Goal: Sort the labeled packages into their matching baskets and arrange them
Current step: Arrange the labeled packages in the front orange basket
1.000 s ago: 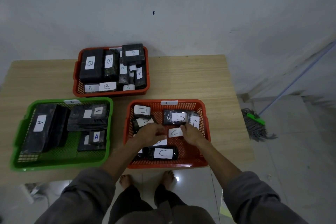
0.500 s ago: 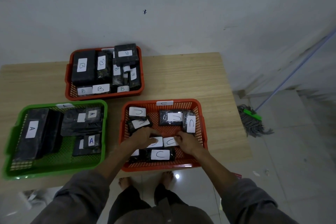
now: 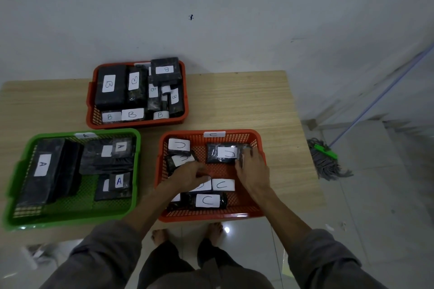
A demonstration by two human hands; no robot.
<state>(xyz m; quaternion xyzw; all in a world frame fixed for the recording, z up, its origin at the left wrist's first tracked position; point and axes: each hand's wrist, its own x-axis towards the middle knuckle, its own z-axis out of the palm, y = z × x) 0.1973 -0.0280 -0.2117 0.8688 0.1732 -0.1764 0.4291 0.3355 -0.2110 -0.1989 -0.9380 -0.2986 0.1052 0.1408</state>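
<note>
**Spotter:** Start nearest you. What's under the hands?

**Me:** I'm in the C basket [image 3: 254,213], the orange one closest in. Just below both wrists lies a black wrapped package with a C label [image 3: 208,200], flat on the mesh. Above it, between the hands, another C label [image 3: 223,184] faces up.

**Spotter:** How will these handle?

**Me:** My guess is light, with slick crinkly plastic over a firmer block, so the wrap could slide under the fingertips. I'd take each by its long edges, not by the paper label, which may peel.

**Spotter:** Left hand?

**Me:** My left hand [image 3: 187,175] is curled, fingers drawn together over a package whose label is half hidden beneath them. It's touching it; whether it's truly clamped on I can't tell.

**Spotter:** Right?

**Me:** My right hand [image 3: 252,166] reaches further up, fingers loosely spread, tips resting against the right end of the shiny package [image 3: 224,153] near the basket's far wall. It's blurred there, so I can't call a grip.

**Spotter:** Beyond that?

**Me:** Left of my left hand sits the green A basket [image 3: 137,166], its packages laid flat. Furthest off, past both hands on the counter [image 3: 246,101], is the B basket [image 3: 90,103], packed tight.
</note>
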